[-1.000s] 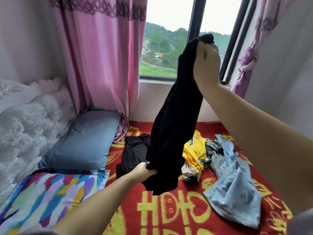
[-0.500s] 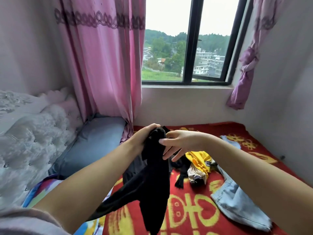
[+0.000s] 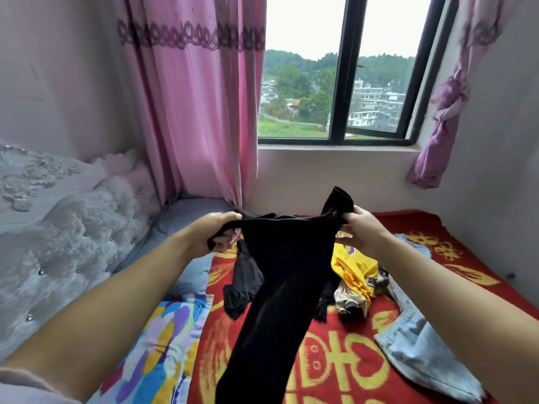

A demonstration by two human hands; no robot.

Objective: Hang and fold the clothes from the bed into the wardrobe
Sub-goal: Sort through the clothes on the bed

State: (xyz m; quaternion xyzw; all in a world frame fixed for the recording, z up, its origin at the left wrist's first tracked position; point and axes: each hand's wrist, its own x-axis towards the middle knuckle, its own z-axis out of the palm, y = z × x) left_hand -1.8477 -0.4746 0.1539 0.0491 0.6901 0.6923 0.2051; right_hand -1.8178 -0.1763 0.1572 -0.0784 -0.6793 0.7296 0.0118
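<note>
**Black garment stretched between both hands above the bed**

Left hand (image 3: 217, 231) grips one top corner of the black garment (image 3: 280, 275), fingers curled round bunched fabric; right hand (image 3: 360, 231) pinches the other top corner, thumb on top, fingers curled under, a loose end of cloth sticking up above the knuckles. Top edge runs taut between the two hands; the rest hangs down toward the camera, clear of the red blanket (image 3: 335, 363) at the top, lower end runs out of frame so contact there is unclear.

On the blanket behind it: a second dark garment (image 3: 242, 284) crumpled left of centre; a yellow shirt (image 3: 353, 272) bunched just right of the held piece, partly under the right wrist; light blue jeans (image 3: 423, 345) spread further right, near the blanket edge. Blue pillow (image 3: 186, 225) against the tufted headboard (image 3: 73, 234) on the left; multicoloured pillow (image 3: 163, 345) in front of it, touching the blanket. Pink curtain (image 3: 198, 112) hangs beside the window (image 3: 344, 83); a tied purple curtain (image 3: 443, 112) on the right.
</note>
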